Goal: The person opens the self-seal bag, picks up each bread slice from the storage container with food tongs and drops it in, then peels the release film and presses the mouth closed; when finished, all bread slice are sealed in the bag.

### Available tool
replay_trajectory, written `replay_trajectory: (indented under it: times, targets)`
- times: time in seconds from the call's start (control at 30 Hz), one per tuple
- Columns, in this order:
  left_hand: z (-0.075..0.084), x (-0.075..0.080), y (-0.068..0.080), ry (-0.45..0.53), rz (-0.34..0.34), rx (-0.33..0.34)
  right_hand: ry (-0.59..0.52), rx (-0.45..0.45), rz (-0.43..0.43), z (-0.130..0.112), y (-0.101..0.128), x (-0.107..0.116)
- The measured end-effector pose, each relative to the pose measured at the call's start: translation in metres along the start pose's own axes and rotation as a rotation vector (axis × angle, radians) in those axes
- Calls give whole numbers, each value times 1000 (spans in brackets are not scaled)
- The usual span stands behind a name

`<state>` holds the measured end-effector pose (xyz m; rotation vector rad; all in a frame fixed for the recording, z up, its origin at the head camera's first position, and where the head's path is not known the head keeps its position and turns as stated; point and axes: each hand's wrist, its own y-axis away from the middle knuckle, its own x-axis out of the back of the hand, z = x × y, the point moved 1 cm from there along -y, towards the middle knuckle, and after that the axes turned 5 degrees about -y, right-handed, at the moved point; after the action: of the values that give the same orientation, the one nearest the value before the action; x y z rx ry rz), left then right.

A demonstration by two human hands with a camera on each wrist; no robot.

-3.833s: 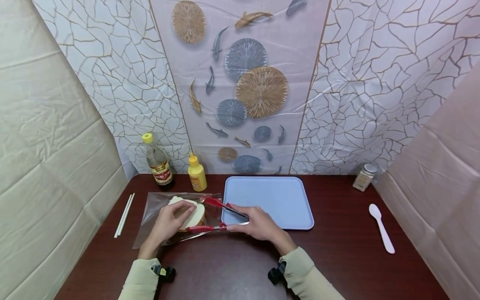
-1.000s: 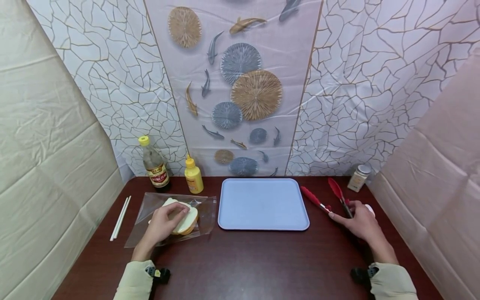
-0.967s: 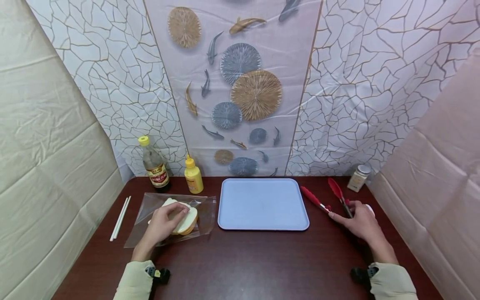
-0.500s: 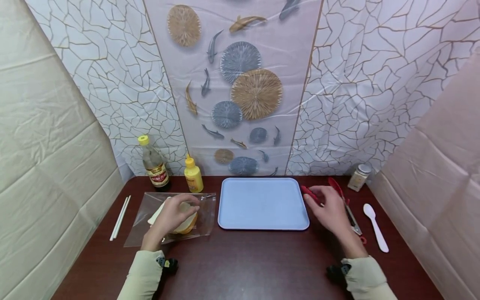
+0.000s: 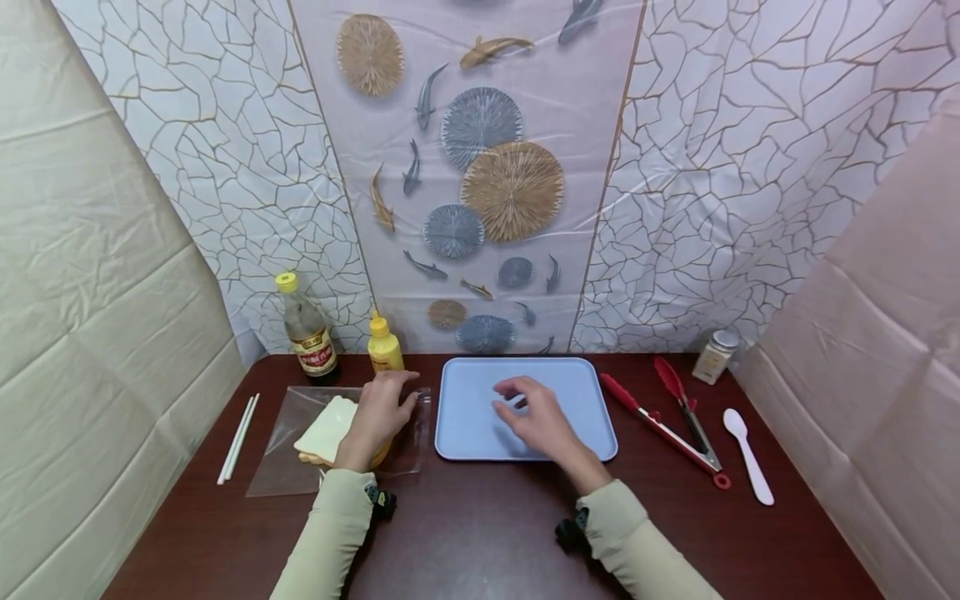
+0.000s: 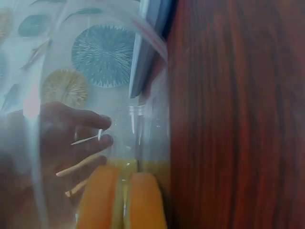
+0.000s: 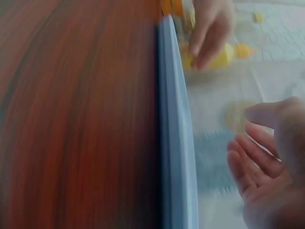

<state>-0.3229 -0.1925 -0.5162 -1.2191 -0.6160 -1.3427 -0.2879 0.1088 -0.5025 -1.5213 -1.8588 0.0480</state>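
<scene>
My left hand [image 5: 396, 398] lies on the right end of a clear plastic bag [image 5: 285, 462] and pinches it near its mouth. Bread slices [image 5: 324, 429] sit inside, partly hidden under the hand. In the left wrist view my fingers [image 6: 81, 138] show through the raised plastic above the orange bread crusts [image 6: 119, 200]. My right hand [image 5: 517, 400] hovers empty over the light blue tray [image 5: 577, 387], fingers loosely curled. The right wrist view is blurred; it shows the tray's edge [image 7: 176, 143] and my relaxed fingers [image 7: 257, 167]. Red tongs [image 5: 660, 417] lie on the table right of the tray.
A brown sauce bottle [image 5: 306, 329] and a yellow squeeze bottle [image 5: 385, 350] stand at the back left. White chopsticks [image 5: 238, 437] lie left of the bag. A white spoon [image 5: 746, 454] and a small spice jar [image 5: 712, 357] are at the right. Cloth walls close in three sides.
My right hand put the tongs down right of the tray, let go and moved left over the tray. My left hand slid from the bread toward the bag's mouth.
</scene>
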Motion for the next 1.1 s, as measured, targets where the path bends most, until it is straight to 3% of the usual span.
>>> replay_trajectory:
  times: [0.17, 0.43, 0.57, 0.77, 1.1]
  targets:
    - [-4, -6, 1, -29, 3, 5, -73, -31, -97, -11, -13, -40]
    - [-5, -11, 11, 87, 29, 60, -198, -99, -121, -28, -19, -86]
    - [-10, -11, 10, 156, 22, 87, -193, -96, -159, -35, -22, -104]
    - [-14, -10, 11, 227, 27, 93, -152, -130, -138, -34, -29, -118]
    - [-13, -8, 7, 322, 0, 116, -122, -195, -76, -26, -37, -122]
